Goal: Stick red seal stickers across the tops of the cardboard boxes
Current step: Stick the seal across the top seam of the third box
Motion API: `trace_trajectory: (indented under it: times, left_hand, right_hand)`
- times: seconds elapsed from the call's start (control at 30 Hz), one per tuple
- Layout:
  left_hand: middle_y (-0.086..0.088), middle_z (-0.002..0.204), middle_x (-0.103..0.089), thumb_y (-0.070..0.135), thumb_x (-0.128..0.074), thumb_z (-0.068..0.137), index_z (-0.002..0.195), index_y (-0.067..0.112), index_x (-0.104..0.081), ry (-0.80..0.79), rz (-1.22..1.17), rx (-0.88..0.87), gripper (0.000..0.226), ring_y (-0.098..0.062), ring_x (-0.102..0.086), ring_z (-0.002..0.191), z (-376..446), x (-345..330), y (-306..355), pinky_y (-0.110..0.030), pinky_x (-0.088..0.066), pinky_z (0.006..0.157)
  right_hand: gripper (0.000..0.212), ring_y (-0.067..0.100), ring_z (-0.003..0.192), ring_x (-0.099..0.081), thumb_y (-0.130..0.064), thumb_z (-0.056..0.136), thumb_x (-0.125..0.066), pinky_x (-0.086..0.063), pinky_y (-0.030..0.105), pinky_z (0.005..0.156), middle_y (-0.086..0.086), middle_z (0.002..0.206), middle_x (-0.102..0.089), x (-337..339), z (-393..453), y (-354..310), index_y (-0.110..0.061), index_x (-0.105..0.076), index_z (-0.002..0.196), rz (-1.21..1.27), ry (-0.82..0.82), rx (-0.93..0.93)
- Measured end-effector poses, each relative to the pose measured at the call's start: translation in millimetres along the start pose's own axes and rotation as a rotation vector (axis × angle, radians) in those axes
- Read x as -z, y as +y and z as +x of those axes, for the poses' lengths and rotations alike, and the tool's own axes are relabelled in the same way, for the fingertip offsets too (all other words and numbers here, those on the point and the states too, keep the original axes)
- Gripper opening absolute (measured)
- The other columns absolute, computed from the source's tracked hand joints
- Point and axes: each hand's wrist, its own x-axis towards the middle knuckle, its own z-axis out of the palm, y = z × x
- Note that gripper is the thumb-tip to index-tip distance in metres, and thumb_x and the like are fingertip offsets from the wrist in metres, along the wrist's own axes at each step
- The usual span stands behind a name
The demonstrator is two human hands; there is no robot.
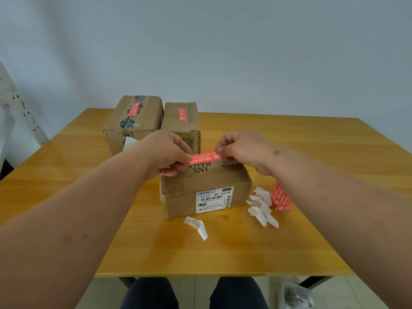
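Observation:
A red seal sticker [204,158] is stretched flat just over the top of the near cardboard box [189,192], which carries a white shipping label on its front. My left hand [165,152] pinches the sticker's left end and my right hand [243,150] pinches its right end. Whether the sticker touches the box top I cannot tell. Behind it stand two more cardboard boxes, a larger one [133,123] at the left and a narrower one [181,121] beside it, each with a red sticker on top.
The boxes stand on a yellow wooden table [223,248]. White peeled backing strips [262,208] lie right of the near box, another strip [198,227] in front of it. A stack of red stickers [281,199] lies by my right forearm. A white rack stands at the far left.

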Motion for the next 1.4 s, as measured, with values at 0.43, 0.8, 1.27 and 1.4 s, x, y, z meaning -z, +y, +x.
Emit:
trace_trajectory:
  times: [0.43, 0.8, 1.27, 1.4]
  left_hand:
    - [-0.009, 0.071, -0.060, 0.001, -0.065, 0.085, 0.078, 0.014, -0.057, 0.053, 0.151, -0.022, 0.017, -0.015, -0.052, 0.057, 4, -12, -1, -0.025, -0.049, 0.050]
    - [-0.009, 0.073, -0.062, 0.004, -0.068, 0.081, 0.073, 0.014, -0.058, 0.077, 0.207, -0.036, 0.016, -0.018, -0.056, 0.063, 8, -15, -4, -0.028, -0.054, 0.055]
    - [-0.008, 0.085, -0.063, 0.008, -0.068, 0.084, 0.080, 0.017, -0.056, 0.094, 0.259, -0.042, 0.016, -0.016, -0.059, 0.070, 12, -19, -5, -0.025, -0.055, 0.054]
    - [-0.008, 0.083, -0.064, 0.008, -0.069, 0.083, 0.080, 0.017, -0.056, 0.086, 0.253, -0.031, 0.016, -0.016, -0.060, 0.069, 13, -18, -5, -0.025, -0.055, 0.055]
  right_hand:
    - [0.029, 0.019, 0.094, -0.055, -0.018, 0.086, -0.066, -0.043, 0.029, 0.079, -0.004, 0.094, -0.052, -3, 5, -3, -0.017, -0.058, 0.114, -0.321, -0.026, 0.011]
    - [0.021, 0.015, 0.092, -0.051, -0.022, 0.089, -0.061, -0.040, 0.026, 0.076, -0.004, 0.099, -0.053, -9, 8, -4, -0.020, -0.058, 0.110, -0.475, -0.045, 0.046]
    - [0.021, 0.016, 0.091, -0.050, -0.024, 0.090, -0.060, -0.038, 0.026, 0.075, -0.005, 0.096, -0.052, -11, 9, -5, -0.020, -0.057, 0.110, -0.540, -0.058, 0.049]
    - [0.019, 0.016, 0.091, -0.050, -0.025, 0.090, -0.061, -0.040, 0.027, 0.075, -0.004, 0.097, -0.052, -12, 10, -5, -0.020, -0.057, 0.108, -0.534, -0.067, 0.043]
